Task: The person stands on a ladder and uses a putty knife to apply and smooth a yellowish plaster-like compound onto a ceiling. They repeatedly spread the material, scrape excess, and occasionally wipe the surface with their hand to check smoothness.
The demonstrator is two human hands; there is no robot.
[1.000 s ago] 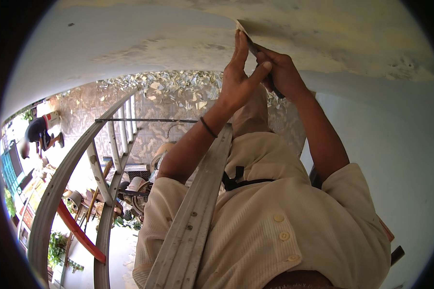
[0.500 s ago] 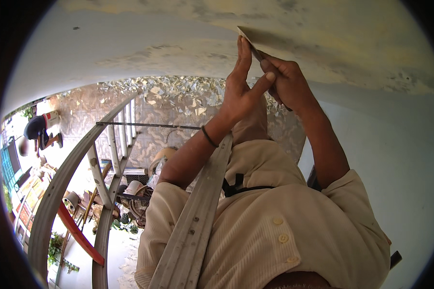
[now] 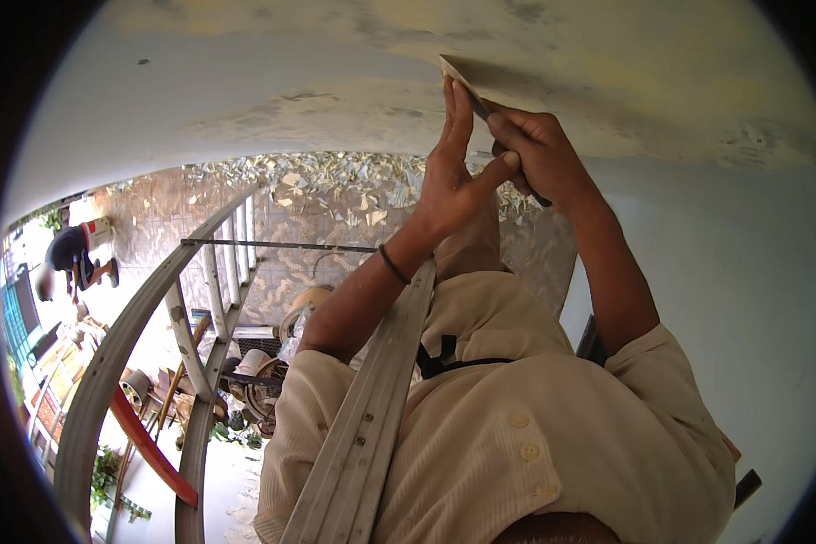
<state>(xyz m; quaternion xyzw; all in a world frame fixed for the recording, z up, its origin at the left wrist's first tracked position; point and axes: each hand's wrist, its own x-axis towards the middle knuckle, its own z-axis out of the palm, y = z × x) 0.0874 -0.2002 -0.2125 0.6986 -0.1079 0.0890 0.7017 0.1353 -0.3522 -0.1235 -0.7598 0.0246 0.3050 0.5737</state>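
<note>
My right hand (image 3: 556, 163) is wrapped around the dark handle of a scraper (image 3: 477, 102), whose blade points up and left. The blade's tip meets the pale wall (image 3: 272, 63) at the top of the view, by the edge of a rough yellowish patch (image 3: 626, 77). Beside it, my left hand (image 3: 451, 181) has its fingers stretched out, their tips lying against the blade. Its thumb stands apart and reaches toward the fingers of my right hand near the handle.
A metal ladder (image 3: 358, 435) rises close against my body, its other legs (image 3: 122, 313) to the left, joined by a thin bar (image 3: 290, 245). Flakes (image 3: 335, 186) litter the patterned floor below. A bent-over person (image 3: 77, 254) and piled objects (image 3: 254, 381) are at the left.
The scraper and both hands have shifted very slightly left along the wall. The view has tilted a little. My grip looks the same.
</note>
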